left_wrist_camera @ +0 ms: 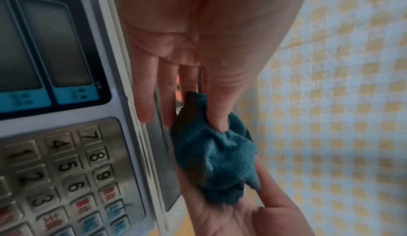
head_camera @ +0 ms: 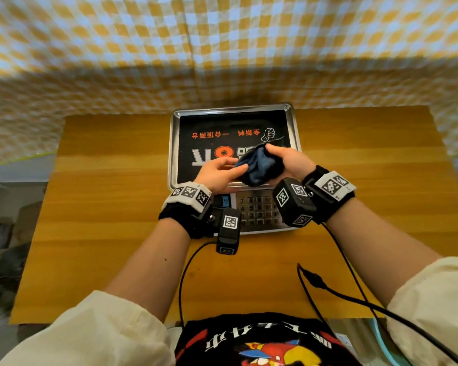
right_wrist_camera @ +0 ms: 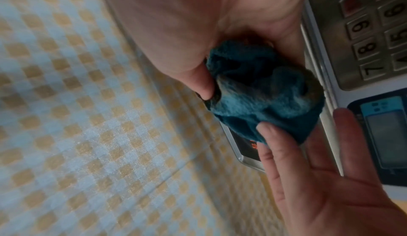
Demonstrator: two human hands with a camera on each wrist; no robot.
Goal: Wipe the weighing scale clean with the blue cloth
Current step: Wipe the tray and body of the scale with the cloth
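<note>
The weighing scale stands mid-table, its steel tray [head_camera: 174, 143] covered by a black sticker with red print, and its keypad [head_camera: 257, 210] [left_wrist_camera: 66, 170] faces me. Both hands hover just above the tray's near right part. My right hand [head_camera: 283, 159] [right_wrist_camera: 198, 57] grips the bunched blue cloth [head_camera: 259, 167] [left_wrist_camera: 220, 161] [right_wrist_camera: 264, 100] in its palm. My left hand [head_camera: 222, 171] [left_wrist_camera: 193, 118] pinches the cloth's left side, thumb dented into it, fingers straight behind it. The cloth hangs clear of the tray.
The scale sits on a wooden table [head_camera: 103, 207] with bare wood on either side. A yellow-and-white checked sheet [head_camera: 222, 48] hangs behind the table's far edge. Black cables [head_camera: 328, 289] trail over the near part of the table.
</note>
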